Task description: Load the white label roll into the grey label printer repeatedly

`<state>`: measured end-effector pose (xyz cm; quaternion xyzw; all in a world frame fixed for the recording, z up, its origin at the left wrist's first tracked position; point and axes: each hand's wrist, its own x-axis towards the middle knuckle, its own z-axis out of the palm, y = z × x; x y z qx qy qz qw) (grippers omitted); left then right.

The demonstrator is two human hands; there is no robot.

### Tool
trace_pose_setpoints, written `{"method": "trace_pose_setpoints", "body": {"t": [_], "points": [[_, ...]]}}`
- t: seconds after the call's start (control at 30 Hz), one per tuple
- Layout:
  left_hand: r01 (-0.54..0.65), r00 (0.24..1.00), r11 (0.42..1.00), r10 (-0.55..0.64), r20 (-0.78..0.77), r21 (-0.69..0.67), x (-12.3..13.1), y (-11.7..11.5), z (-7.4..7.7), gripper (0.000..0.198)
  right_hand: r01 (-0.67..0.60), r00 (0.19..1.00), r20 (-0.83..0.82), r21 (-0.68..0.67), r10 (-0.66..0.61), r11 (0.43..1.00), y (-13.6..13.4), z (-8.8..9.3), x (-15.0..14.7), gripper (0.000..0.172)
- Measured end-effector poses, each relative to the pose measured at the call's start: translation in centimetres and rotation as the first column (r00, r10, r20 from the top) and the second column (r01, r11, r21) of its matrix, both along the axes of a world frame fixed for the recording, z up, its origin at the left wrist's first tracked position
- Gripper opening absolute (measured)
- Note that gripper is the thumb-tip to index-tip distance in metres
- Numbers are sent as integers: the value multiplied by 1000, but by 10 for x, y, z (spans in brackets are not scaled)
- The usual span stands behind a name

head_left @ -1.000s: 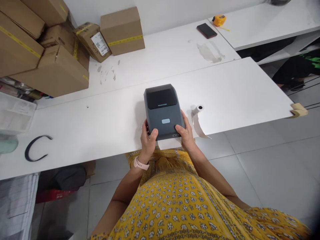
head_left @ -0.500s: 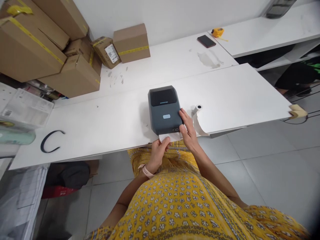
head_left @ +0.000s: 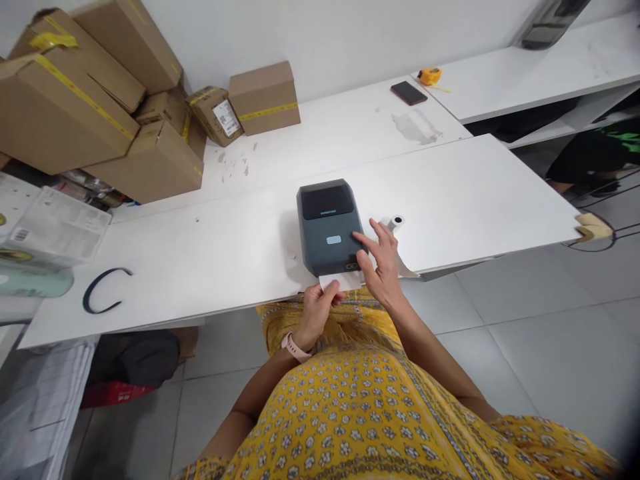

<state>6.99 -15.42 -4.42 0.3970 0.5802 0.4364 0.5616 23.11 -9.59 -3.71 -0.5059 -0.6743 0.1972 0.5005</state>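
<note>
A dark grey label printer (head_left: 327, 227) stands near the front edge of the white table, a pale button on its top. White paper (head_left: 345, 281) sticks out of its front side. My left hand (head_left: 319, 307) pinches this paper between thumb and fingers. At the printer's front right corner is my right hand (head_left: 383, 263), its fingers spread, thumb and index finger touching or just over the casing. Just beyond that hand lies a small paper roll (head_left: 397, 222), its loose end partly hidden behind my fingers and hanging at the table edge.
Cardboard boxes (head_left: 165, 163) are stacked at the back left. A black headband (head_left: 93, 291) lies on the left, near a green bottle (head_left: 37, 283). Farther back are a phone (head_left: 409, 93) and a yellow tape measure (head_left: 430, 75). Padding (head_left: 593, 227) covers the table's right corner.
My right hand has lifted from the printer's right side and spread its fingers, the index finger now over the top. My left hand keeps its hold on the paper. The view has shifted slightly.
</note>
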Motion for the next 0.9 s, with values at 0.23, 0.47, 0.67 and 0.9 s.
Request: {"method": "trace_pose_setpoints", "body": {"t": [0.23,0.47,0.67,0.9], "points": [[-133,954,935,211,-215,328,-28,-5,3,43,6,921,384,163,-69,987,9,10,-13,31],[-235,886,812,405,-226,533,-30,16,-5,36,62,878,462,151,-126,987,13,14,-19,26],[-201,959,890,263,-101,408,-16,22,-8,58,-97,980,173,-21,99,995,2,4,-5,45],[-168,957,884,252,-142,437,-21,24,-2,58,-151,988,-58,-189,143,970,-1,-9,-9,64]]}}
